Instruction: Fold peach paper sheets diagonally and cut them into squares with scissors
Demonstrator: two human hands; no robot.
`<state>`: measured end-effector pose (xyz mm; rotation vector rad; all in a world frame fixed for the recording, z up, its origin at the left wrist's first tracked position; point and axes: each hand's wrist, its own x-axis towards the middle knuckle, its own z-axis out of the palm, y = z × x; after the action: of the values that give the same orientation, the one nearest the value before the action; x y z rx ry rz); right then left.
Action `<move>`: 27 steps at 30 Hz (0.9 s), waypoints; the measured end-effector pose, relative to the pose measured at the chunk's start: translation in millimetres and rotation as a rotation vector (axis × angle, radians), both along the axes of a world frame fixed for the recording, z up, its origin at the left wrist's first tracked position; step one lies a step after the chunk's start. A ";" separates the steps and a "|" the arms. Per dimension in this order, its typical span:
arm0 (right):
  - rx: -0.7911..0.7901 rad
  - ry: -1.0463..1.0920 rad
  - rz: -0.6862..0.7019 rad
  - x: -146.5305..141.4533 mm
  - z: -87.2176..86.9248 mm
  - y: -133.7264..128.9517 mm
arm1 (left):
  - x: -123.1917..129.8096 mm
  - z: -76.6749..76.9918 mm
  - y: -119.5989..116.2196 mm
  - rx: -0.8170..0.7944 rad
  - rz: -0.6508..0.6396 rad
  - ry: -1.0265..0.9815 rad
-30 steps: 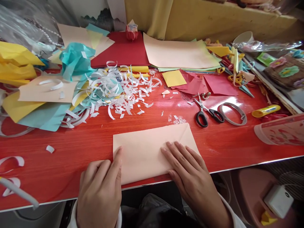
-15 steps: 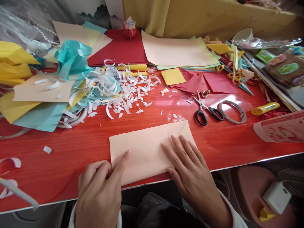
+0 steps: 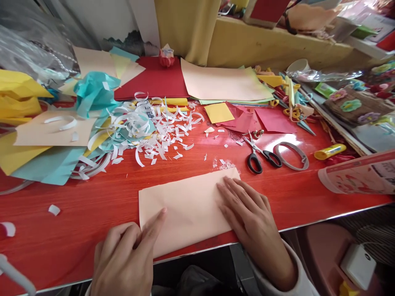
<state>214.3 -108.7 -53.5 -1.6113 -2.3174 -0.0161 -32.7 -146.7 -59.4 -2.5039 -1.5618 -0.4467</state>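
Observation:
A pale peach sheet of paper, its shape a long rectangle, lies on the red table at the front edge. My left hand rests at its left end, index finger stretched out on the paper and the other fingers curled. On the right end of the sheet lies my right hand, fingers extended and flat, covering the corner there. Neither hand grips anything. Black-handled scissors lie partly open behind the right hand.
White paper scraps are heaped behind the sheet. Further right are a grey tape ring, a yellow glue stick and a pink-patterned cup. Coloured papers lie at the back.
My right hand has slid toward the far right corner of the sheet, its fingers closer together. My left hand keeps its place on the paper. The camera view has tilted up slightly.

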 end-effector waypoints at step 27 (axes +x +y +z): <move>0.019 -0.022 0.009 -0.2 -8.5 -2.8 | -4.7 -1.4 3.9 0.055 -0.030 0.068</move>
<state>214.0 -111.6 -61.9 -1.5997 -2.3342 -0.0538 -37.4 -142.8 -60.8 -2.4773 -1.4684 -0.3994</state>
